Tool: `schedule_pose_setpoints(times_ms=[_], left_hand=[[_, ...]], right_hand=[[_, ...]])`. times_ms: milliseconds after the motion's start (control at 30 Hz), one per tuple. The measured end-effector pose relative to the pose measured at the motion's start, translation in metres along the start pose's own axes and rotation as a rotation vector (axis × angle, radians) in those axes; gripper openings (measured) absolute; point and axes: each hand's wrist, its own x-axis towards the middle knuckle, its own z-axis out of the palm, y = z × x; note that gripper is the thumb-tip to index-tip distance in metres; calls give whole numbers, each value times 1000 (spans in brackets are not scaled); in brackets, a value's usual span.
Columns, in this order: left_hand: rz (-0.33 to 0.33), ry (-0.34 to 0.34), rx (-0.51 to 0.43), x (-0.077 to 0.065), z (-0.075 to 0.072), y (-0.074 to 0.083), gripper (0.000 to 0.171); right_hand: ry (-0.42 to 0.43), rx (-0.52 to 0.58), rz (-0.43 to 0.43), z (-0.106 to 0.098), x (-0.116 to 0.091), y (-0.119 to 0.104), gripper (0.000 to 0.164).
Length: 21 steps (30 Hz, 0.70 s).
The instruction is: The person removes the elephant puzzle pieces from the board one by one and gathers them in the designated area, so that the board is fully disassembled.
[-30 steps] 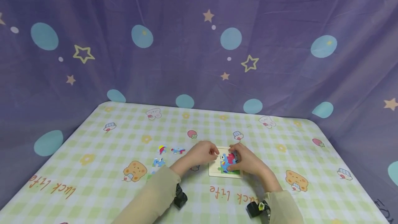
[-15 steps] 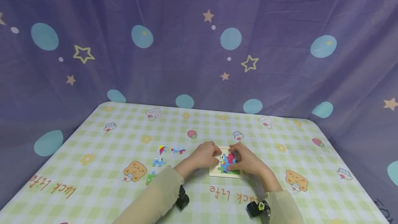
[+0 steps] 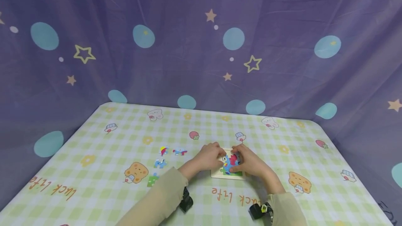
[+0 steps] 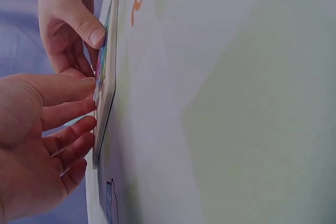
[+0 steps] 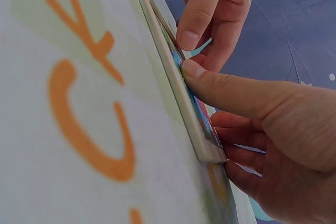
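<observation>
Some In, Some Out

Head view: on the check cloth, lying flat, a little puzzle board with a blue and red picture partly filled in. At its left side, the left hand, thumb and finger close together. Holding a piece or not? Cannot tell. At its right side, the right hand, thumb and pointer finger wide apart. Off to the left, away from the board: a yellow-and-red piece, a red-and-blue piece, a blue piece and a green piece. Looks like fitting a bit in on the left.

Left wrist view: left fingertips right by the wood, other fingers softly bent. Touching or just above, hard to say.

Right wrist view: right thumb on the picture, fingers bent round the end, likely to keep it still. Next, probably calls for a tiny wiggle and a flat push down.
</observation>
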Motion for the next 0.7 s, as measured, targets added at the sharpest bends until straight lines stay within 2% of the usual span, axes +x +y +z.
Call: schedule_pose_setpoints(times_ms=[700], left_hand=[[-8, 2, -35, 5, 0, 1, 30]], right_hand=[[-4, -16, 6, 0, 1, 2, 56]])
